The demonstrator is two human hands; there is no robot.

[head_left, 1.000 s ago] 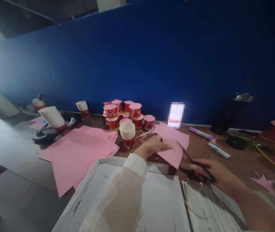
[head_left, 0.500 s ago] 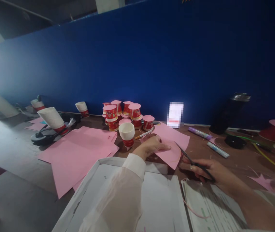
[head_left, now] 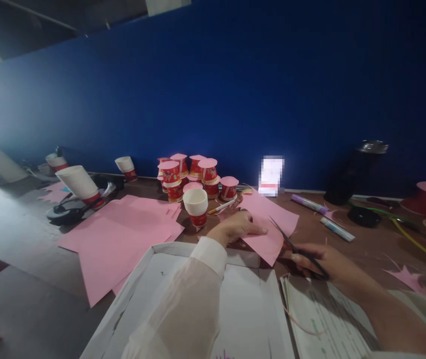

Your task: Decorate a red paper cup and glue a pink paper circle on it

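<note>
My left hand (head_left: 237,227) is closed on the left edge of a pink sheet of paper (head_left: 265,239), thumb on top. A curved pencil-like line runs across the sheet near its right side. My right hand (head_left: 310,259) grips black-handled scissors (head_left: 286,236), whose blades lie over the paper's right part, pointing up and to the left. Just left of my left hand stands a stack of white and red paper cups (head_left: 195,207). Behind it are several upturned red cups (head_left: 170,174) topped with pink paper discs.
More pink sheets (head_left: 123,234) lie at the left. In front is a white box lid (head_left: 250,309), with printed papers (head_left: 321,319) beside it. A purple glue stick (head_left: 309,204), a white tube (head_left: 337,229), a dark bottle (head_left: 355,174) and pink scraps (head_left: 407,277) lie around the right side.
The pink sheet has shifted slightly right and turned a little in my left hand. The scissors remain at the sheet, with their blades a little more to the left.
</note>
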